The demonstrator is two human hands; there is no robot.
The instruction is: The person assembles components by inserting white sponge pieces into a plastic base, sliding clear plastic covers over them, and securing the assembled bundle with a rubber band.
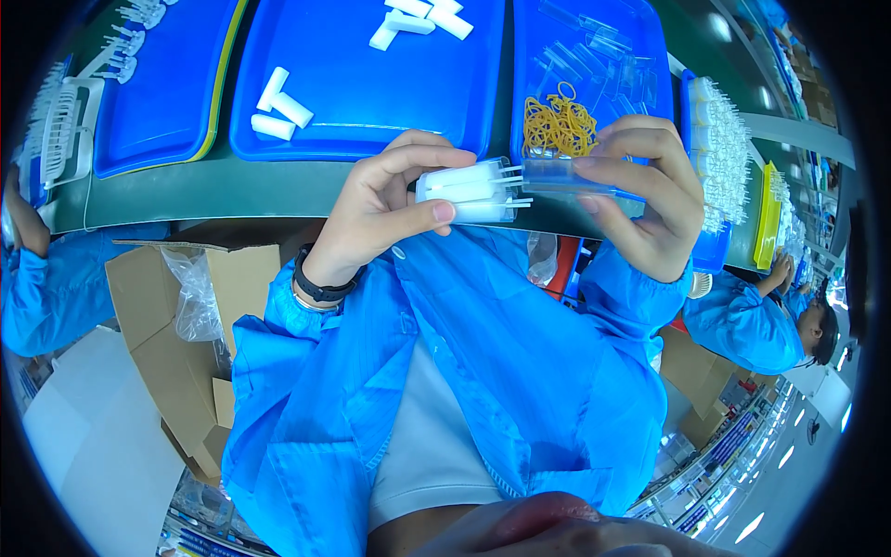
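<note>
My left hand (394, 190) is closed round a bundle of white cylindrical pieces (473, 184) that seems to sit inside clear plastic. Thin white rods stick out of its right end. Between the thumb and fingers of my right hand (654, 190) is a clear plastic tube (552, 174), held lengthwise, its left end close to the rod tips. Whether tube and rods touch, I cannot tell. Just beyond my right hand, yellow rubber bands (560, 128) lie heaped in a blue tray (650, 28) along with several clear tubes (608, 65).
Loose white cylinders (290, 110) lie in the middle blue tray (362, 70). Another blue tray (167, 111) at left carries white branched parts (121, 56). A block of white bristly pieces (719, 148) stands at right. An open cardboard box (153, 325) is below the table edge. Co-workers sit at both sides.
</note>
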